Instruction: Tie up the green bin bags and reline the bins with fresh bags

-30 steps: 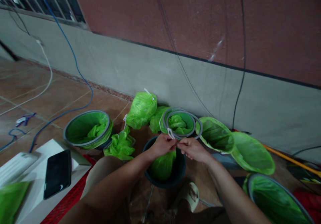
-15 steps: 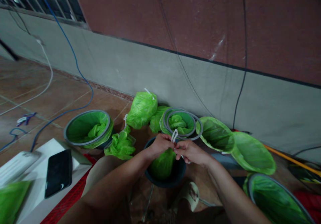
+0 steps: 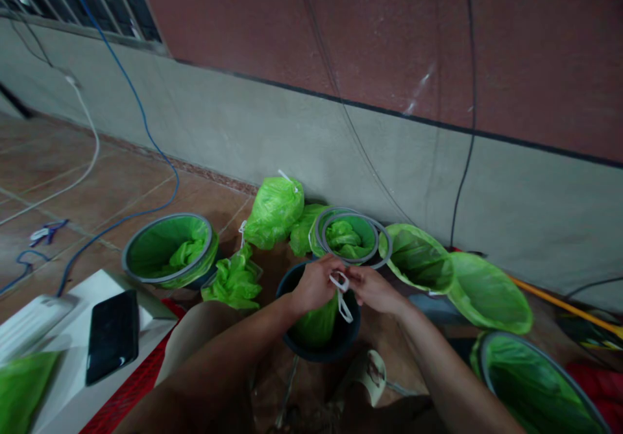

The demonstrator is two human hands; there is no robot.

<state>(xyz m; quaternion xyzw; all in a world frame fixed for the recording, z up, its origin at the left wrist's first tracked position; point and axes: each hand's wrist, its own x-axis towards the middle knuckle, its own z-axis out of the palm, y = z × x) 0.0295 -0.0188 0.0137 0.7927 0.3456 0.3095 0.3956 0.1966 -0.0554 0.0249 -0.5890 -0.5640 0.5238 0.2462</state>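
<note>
Fingers of left hand (image 3: 317, 285) and right hand (image 3: 376, 288) pinch white drawstring (image 3: 343, 289), likely knotting the green bag (image 3: 317, 325) inside the bin rim (image 3: 318, 359). Tightening evenly seems next.

Black phone (image 3: 113, 337) on white box (image 3: 73, 398); blue cable (image 3: 178, 182) across tiled floor (image 3: 48, 168); orange pole (image 3: 564, 303) near wall (image 3: 243, 122).

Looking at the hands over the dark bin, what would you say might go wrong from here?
The white tie hangs in loops by the left hand and right hand, so it might slip or snag on the fingers. The green bag in the dark bin looks thin and could tear if pulled hard. The phone lies near the white box's edge; a bump might knock it off.
</note>
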